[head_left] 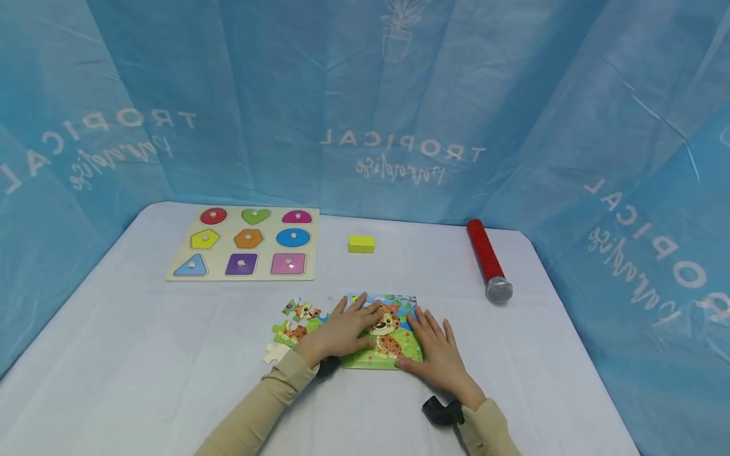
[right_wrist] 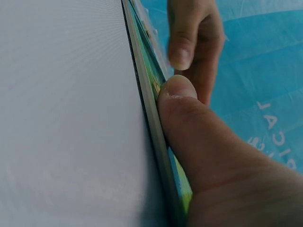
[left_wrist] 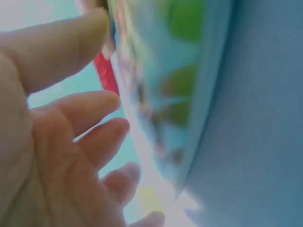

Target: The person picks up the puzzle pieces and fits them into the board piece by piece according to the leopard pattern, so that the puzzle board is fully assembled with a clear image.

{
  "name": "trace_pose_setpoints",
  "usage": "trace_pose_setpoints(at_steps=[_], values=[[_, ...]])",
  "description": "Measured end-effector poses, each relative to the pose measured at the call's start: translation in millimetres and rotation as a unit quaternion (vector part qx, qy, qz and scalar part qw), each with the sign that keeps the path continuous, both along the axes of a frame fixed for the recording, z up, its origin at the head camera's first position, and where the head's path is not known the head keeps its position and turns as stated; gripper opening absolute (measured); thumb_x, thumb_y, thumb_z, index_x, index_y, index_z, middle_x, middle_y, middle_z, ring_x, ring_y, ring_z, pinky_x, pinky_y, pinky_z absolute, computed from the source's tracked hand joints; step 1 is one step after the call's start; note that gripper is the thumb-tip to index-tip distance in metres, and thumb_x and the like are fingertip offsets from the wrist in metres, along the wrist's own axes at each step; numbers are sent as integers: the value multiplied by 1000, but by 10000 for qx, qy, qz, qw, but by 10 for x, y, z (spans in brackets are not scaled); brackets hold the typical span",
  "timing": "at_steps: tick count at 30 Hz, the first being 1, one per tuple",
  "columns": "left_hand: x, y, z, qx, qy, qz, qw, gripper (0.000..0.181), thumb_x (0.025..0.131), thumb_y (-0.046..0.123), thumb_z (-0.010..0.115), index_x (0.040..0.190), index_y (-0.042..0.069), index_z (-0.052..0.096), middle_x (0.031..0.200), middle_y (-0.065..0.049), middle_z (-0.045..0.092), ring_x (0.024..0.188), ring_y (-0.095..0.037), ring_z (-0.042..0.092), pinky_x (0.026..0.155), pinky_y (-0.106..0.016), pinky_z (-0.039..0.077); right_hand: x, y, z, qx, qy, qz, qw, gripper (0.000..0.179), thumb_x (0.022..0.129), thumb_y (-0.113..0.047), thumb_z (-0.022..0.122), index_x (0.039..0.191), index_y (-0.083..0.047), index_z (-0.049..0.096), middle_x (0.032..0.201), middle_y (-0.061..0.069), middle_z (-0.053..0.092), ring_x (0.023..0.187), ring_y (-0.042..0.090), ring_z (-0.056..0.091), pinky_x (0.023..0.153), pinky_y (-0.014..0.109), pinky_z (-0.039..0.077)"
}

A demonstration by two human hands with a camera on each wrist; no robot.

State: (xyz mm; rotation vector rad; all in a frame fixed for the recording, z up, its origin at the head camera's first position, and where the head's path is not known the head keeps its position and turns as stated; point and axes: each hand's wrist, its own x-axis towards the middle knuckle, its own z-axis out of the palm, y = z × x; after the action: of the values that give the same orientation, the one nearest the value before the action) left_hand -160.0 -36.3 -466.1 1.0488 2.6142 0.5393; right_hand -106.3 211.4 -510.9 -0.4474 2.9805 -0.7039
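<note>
Tan sleeves (head_left: 259,402) nearest, leading to spotted-animal puzzle (head_left: 371,363), flat on white table (head_left: 171,380). Right hand (head_left: 440,362): thumb at its near-right corner, fingers apart along right edge, probably steadying it. Left hand (head_left: 343,332): fingers spread over its left half, clamped on nothing. Loose pieces (head_left: 292,335) just left, presumably handy. Shape board (head_left: 227,239), yellow block (head_left: 362,245), microphone (head_left: 486,255) farther back, likely set aside.
</note>
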Motion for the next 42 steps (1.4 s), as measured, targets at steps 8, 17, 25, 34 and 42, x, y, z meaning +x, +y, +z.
trace_pose_setpoints(at_steps=[8,17,25,34,42], values=[[-145,-568,334,-257,504,1741,9831,38,85,7,67,122,10,68,120,-11,69,108,-30,65,80,-44,54,6,7,34,90,20,-47,9999,94,80,-57,67,153,-11,30,160,14,23,149,37,19,118,60,3],[-275,-1155,165,95,238,1984,9798,47,71,-10,67,113,12,73,117,-9,70,102,-27,61,78,-40,52,20,30,33,6,88,-92,9999,92,80,-55,68,152,-10,32,159,15,26,148,38,20,117,61,4],[-323,-1163,88,479,-224,1937,9796,39,78,-3,70,114,11,72,122,-10,68,111,-27,60,90,-42,51,23,18,13,-83,188,-43,9998,92,80,-55,68,151,-9,33,159,15,26,147,39,22,117,61,4],[-294,-1165,28,527,467,2129,9745,31,78,3,72,108,8,72,104,-8,71,94,-24,63,87,-44,53,16,5,7,-36,-29,-55,10000,93,80,-57,68,153,-12,31,160,12,24,149,35,17,118,59,2],[-315,-1192,77,1542,-160,2401,9583,23,87,1,66,109,6,70,90,-8,61,79,-20,54,68,-30,47,1,-3,12,-93,107,-11,9999,93,80,-56,68,152,-10,32,160,13,25,148,37,20,118,60,3]])
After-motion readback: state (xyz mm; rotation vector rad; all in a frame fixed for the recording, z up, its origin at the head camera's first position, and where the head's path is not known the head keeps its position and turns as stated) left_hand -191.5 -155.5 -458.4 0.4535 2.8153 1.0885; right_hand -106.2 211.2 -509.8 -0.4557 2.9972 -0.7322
